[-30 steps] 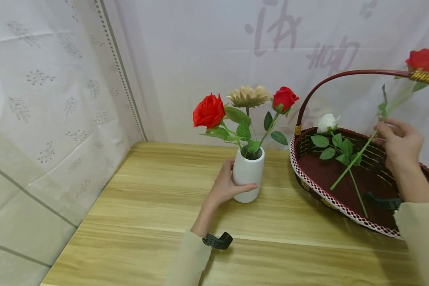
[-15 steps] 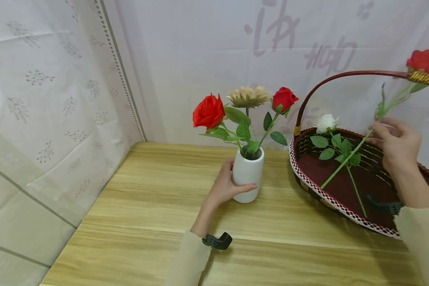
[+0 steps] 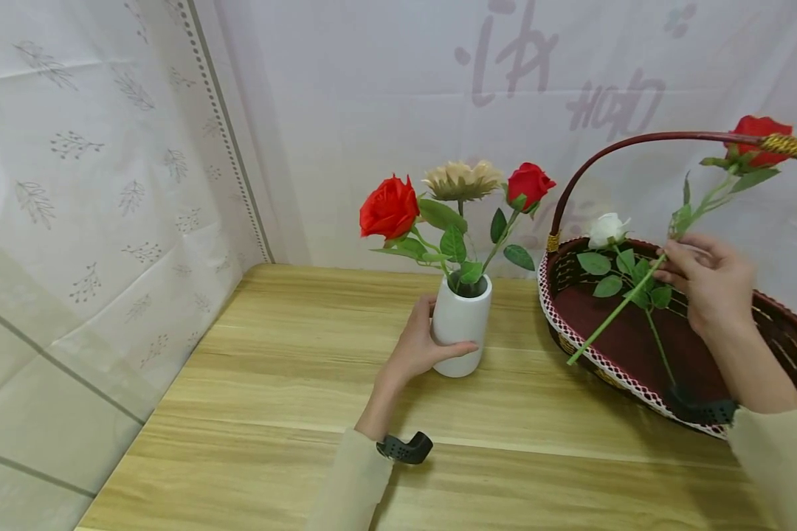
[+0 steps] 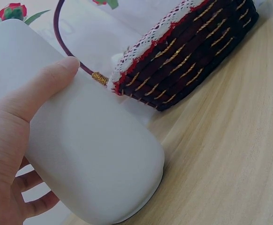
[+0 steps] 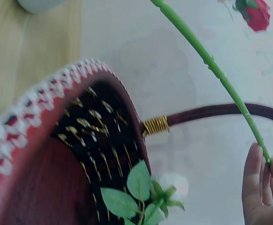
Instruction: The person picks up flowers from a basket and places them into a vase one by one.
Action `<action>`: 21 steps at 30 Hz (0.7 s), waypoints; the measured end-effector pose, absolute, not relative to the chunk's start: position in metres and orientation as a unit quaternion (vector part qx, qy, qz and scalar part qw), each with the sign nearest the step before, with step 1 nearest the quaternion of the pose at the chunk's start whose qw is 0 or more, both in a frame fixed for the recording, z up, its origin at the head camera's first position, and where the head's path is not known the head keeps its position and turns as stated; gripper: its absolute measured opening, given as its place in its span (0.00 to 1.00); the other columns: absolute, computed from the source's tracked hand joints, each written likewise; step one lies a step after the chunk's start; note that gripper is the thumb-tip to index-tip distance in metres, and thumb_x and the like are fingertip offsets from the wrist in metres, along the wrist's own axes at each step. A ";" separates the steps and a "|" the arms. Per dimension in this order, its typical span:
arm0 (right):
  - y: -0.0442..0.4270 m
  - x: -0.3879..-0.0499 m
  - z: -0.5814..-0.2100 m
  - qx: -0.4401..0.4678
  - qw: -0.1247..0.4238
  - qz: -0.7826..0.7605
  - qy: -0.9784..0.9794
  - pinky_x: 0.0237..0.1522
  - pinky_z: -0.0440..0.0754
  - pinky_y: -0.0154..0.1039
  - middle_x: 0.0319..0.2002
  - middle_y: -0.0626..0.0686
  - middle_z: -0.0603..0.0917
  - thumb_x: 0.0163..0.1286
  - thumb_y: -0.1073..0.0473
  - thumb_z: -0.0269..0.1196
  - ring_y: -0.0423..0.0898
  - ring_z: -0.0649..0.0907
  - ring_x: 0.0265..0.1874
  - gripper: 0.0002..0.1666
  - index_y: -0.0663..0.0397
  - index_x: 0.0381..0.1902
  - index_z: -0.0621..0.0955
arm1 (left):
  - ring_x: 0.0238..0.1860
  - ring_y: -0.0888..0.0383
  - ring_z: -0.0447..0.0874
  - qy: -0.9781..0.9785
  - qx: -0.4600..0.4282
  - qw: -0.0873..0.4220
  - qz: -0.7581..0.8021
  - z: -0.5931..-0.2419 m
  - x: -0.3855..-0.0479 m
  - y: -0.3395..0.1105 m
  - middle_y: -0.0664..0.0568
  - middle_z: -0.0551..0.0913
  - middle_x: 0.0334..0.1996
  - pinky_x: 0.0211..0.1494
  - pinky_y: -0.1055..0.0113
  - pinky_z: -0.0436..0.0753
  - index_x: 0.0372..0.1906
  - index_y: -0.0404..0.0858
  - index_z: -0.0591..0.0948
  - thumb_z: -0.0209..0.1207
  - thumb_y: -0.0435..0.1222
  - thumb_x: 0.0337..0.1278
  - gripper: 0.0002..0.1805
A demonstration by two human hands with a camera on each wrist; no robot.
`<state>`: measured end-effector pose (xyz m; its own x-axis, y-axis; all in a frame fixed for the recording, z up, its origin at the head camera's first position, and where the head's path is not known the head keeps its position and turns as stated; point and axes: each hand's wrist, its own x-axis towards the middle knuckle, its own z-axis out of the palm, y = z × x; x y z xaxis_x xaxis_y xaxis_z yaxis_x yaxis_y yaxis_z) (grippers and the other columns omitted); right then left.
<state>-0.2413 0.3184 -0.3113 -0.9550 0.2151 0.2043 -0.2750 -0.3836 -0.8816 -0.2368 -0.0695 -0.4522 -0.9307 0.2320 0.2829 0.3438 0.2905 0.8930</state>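
My left hand (image 3: 415, 346) grips the white vase (image 3: 463, 324) from its left side, thumb across the front; the vase stands upright on the table. In it are an orange-red rose (image 3: 389, 209), a cream flower (image 3: 463, 181) and a smaller red rose (image 3: 529, 183). Over the basket (image 3: 637, 383), my right hand (image 3: 720, 284) pinches the green stem of another red rose (image 3: 757, 140). That stem slants down left, its lower end reaching past the basket's near-left rim. A white rose (image 3: 607, 230) with leaves lies in the basket. The right wrist view shows fingertips on the stem (image 5: 211, 63).
The basket's tall arched handle (image 3: 657, 136) with gold wrapping rises in front of the held rose's bloom. Wooden table (image 3: 272, 354) surface extends left and in front of the vase. A printed cloth (image 3: 372, 88) hangs behind, another along the left side.
My right hand has moved left and slightly down with the red rose, carrying its stem end out over the basket's rim. My left hand and the vase have stayed in place.
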 end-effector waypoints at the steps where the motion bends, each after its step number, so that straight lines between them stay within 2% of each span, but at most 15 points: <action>1: 0.316 -0.240 -0.312 0.029 0.144 0.831 -0.537 0.28 0.86 0.37 0.34 0.53 0.88 0.67 0.73 0.65 0.46 0.87 0.25 0.09 0.63 0.45 0.83 | 0.58 0.56 0.74 -0.802 -0.180 0.049 -0.568 -0.452 -0.237 -0.069 0.53 0.71 0.59 0.59 0.55 0.77 0.68 0.42 0.63 0.80 0.46 0.42 0.49; 5: 0.308 -0.234 -0.318 0.042 0.121 0.842 -0.525 0.29 0.87 0.38 0.35 0.54 0.88 0.68 0.74 0.63 0.47 0.87 0.26 0.09 0.63 0.46 0.82 | 0.58 0.57 0.74 -0.802 -0.181 0.049 -0.567 -0.453 -0.237 -0.070 0.53 0.71 0.58 0.60 0.56 0.77 0.67 0.42 0.63 0.80 0.45 0.42 0.49; 21: 0.288 -0.221 -0.336 0.058 0.103 0.839 -0.532 0.32 0.87 0.39 0.34 0.55 0.87 0.69 0.73 0.63 0.46 0.87 0.30 0.12 0.62 0.49 0.79 | 0.58 0.57 0.74 -0.801 -0.184 0.053 -0.566 -0.453 -0.237 -0.070 0.54 0.71 0.59 0.59 0.55 0.77 0.68 0.43 0.63 0.80 0.46 0.42 0.49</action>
